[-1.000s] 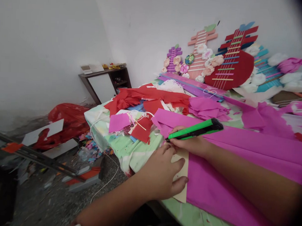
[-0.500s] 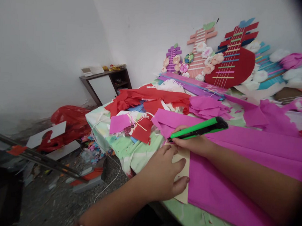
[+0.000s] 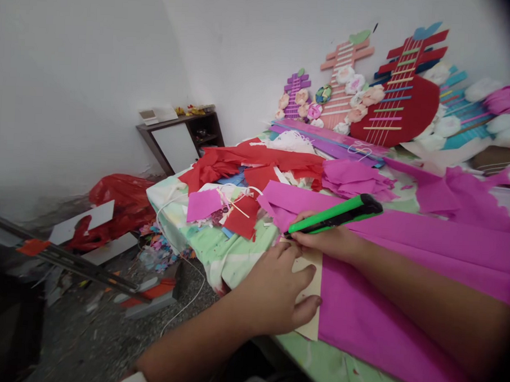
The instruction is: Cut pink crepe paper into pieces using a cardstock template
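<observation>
My right hand (image 3: 316, 236) is closed around a green and black utility knife (image 3: 338, 215), its tip pointing down at the far edge of a cream card (image 3: 312, 320). Spread over that card, my left hand (image 3: 276, 290) presses it flat with the fingers apart. The card lies on a long magenta sheet (image 3: 384, 326), which looks like folded crepe paper and runs to the right under my right forearm. The blade and the cut edge are hidden by my fingers.
Red paper scraps (image 3: 256, 157) and crumpled magenta paper (image 3: 357, 178) lie across the green-white tablecloth (image 3: 206, 245). Decorated lute shapes (image 3: 398, 107) lean on the wall. A small cabinet (image 3: 176, 140) stands beyond the table; a red plastic bag (image 3: 119, 193) rests on the floor.
The view has shifted slightly. Both hands keep almost the same place on the card, and the knife stays in my right hand with barely any visible movement.
</observation>
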The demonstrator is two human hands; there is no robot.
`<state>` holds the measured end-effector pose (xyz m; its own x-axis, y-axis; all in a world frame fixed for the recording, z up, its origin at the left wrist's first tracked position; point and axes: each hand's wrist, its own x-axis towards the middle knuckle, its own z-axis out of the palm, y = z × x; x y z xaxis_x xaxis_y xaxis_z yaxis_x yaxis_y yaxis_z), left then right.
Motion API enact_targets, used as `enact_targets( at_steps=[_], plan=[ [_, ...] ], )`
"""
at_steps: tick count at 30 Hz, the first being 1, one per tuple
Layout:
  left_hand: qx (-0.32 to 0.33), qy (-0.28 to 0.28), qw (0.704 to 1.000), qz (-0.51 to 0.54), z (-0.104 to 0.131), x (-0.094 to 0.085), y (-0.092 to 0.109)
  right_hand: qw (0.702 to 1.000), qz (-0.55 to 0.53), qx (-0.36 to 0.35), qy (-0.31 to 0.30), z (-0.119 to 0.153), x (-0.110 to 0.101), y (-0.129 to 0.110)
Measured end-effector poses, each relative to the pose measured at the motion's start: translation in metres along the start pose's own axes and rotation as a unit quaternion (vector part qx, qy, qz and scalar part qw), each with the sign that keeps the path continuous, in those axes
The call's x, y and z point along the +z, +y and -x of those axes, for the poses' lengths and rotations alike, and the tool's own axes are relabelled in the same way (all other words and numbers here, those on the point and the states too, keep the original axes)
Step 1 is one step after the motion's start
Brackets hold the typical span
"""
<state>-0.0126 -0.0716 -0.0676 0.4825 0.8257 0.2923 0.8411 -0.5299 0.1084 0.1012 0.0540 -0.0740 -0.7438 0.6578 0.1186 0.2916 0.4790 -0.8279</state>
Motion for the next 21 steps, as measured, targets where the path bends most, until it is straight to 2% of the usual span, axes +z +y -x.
enact_targets(
  at_steps=[4, 10, 17, 21],
  plan=[
    [-0.004, 0.004, 1.0, 0.003, 0.0, -0.001, 0.001, 1.0, 0.005, -0.009, -0.013, 0.001, -0.001, -0.005],
    [-0.008, 0.006, 1.0, 0.006, 0.0, -0.001, 0.001, 0.999, 0.012, 0.013, 0.04, 0.003, -0.002, 0.001],
    [-0.007, 0.0, 1.0, 0.011, 0.001, 0.001, 0.0, 1.0, 0.01, -0.007, -0.025, 0.001, -0.002, -0.001],
    [-0.005, 0.001, 1.0, 0.016, 0.0, 0.001, 0.0, 0.999, 0.026, -0.029, -0.003, 0.003, -0.003, -0.009]
  ],
)
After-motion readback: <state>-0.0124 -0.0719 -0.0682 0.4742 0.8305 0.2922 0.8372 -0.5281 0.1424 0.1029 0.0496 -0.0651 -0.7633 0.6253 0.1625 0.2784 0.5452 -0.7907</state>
